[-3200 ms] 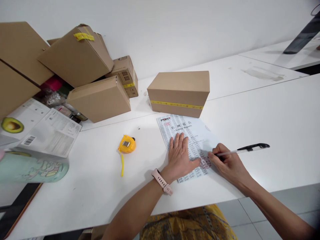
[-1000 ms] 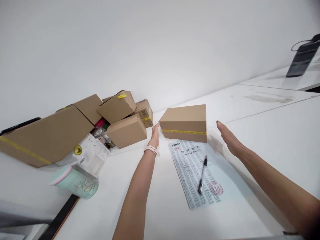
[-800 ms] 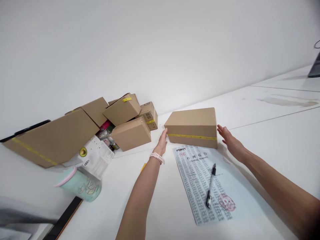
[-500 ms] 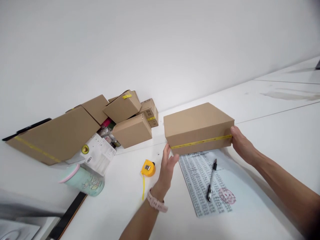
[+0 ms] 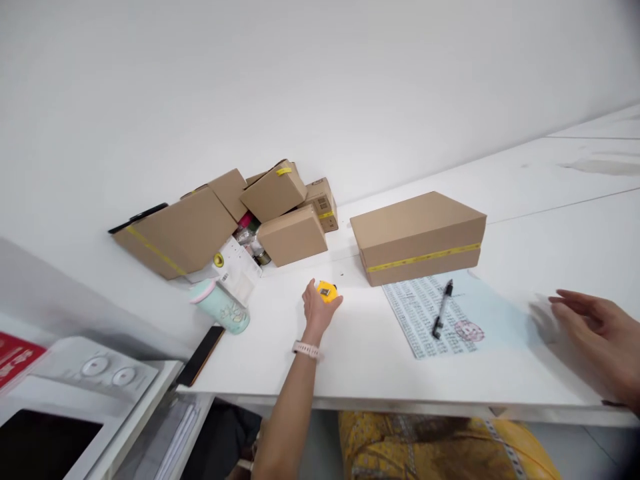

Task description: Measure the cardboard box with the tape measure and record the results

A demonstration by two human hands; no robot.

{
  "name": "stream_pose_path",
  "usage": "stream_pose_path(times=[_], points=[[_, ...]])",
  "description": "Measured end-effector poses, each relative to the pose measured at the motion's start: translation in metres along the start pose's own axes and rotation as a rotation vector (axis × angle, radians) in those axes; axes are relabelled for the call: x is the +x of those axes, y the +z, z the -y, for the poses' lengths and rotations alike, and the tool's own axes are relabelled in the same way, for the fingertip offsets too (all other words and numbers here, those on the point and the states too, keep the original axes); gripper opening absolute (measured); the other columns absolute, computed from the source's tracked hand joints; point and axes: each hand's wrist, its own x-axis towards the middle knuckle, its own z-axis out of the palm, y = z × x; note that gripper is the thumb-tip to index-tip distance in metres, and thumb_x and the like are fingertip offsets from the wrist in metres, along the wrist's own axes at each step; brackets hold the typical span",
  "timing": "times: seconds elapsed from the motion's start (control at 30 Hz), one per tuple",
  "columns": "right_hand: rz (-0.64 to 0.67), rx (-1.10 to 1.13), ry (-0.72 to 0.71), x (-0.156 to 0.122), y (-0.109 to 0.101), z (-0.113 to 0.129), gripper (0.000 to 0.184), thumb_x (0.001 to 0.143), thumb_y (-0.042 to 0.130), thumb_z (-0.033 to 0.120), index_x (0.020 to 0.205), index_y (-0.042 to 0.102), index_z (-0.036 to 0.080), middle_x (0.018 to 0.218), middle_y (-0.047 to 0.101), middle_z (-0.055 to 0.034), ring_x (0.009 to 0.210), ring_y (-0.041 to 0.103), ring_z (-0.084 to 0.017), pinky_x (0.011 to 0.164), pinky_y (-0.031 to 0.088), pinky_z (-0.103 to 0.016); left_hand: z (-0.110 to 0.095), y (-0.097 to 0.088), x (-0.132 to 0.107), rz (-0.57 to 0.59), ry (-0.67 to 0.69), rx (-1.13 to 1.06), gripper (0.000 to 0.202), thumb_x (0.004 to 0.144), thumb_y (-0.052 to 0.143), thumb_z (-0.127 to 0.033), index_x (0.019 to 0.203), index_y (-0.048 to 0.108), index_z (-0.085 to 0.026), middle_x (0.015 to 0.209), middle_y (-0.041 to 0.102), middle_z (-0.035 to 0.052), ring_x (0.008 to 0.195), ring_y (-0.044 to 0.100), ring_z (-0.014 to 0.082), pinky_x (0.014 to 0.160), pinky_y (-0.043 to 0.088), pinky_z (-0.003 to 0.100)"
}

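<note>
My left hand [image 5: 319,311], with a pink watch on its wrist, reaches across the white table [image 5: 360,353] and curls round the yellow tape measure [image 5: 327,291]. My right hand [image 5: 597,327] hovers low over the table at the right, fingers stretched out and holding nothing. A brown cardboard box [image 5: 419,237] banded with yellow tape lies between them at the back. A printed sheet with a red stamp [image 5: 440,313] lies in front of the box, with a black pen [image 5: 443,309] resting on it.
A heap of cardboard boxes [image 5: 235,213] leans on the wall at the back left, with printed leaflets [image 5: 237,270] beneath. A mint green bottle [image 5: 220,308] lies on its side near a dark phone [image 5: 200,355] at the table's left edge. A white unit [image 5: 95,380] stands lower left.
Both hands have let go of the banded box, which now rests turned behind the sheet. My left hand has moved onto the tape measure and my right hand has drawn back to the right.
</note>
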Motion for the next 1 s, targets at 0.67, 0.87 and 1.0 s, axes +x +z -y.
stream_pose_path(times=[0.67,0.87,1.0], points=[[0.904,0.762,0.075,-0.1,0.004,0.188,0.054,0.089,0.047,0.068,0.083,0.067,0.019,0.08,0.065,-0.0063,0.074,0.06,-0.02,0.07,0.05,-0.035,-0.06,0.009,-0.087,0.825,-0.038,-0.995,0.064,0.071,0.076,-0.05,0.121,0.052,-0.018,0.098,0.071,0.0101,0.075,0.068,0.0219,0.07,0.048,0.032],[0.99,0.803,0.111,-0.073,0.0,0.182,0.04,0.079,0.07,0.057,0.074,0.06,0.019,0.066,0.057,0.0014,0.061,0.051,-0.012,0.06,0.044,-0.026,-0.063,0.016,-0.073,0.868,-0.036,-0.946,0.067,0.069,0.081,-0.049,0.122,0.054,-0.018,0.095,0.072,0.0106,0.078,0.07,0.0239,0.073,0.048,0.032],[0.797,0.912,0.12,0.001,-0.017,0.171,0.036,0.077,0.074,0.051,0.069,0.059,0.019,0.061,0.056,0.0013,0.054,0.049,-0.011,0.053,0.045,-0.026,-0.073,0.002,-0.029,0.805,0.006,-0.943,0.056,0.072,0.076,-0.045,0.117,0.06,-0.016,0.099,0.074,0.0129,0.075,0.07,0.0227,0.066,0.049,0.029]])
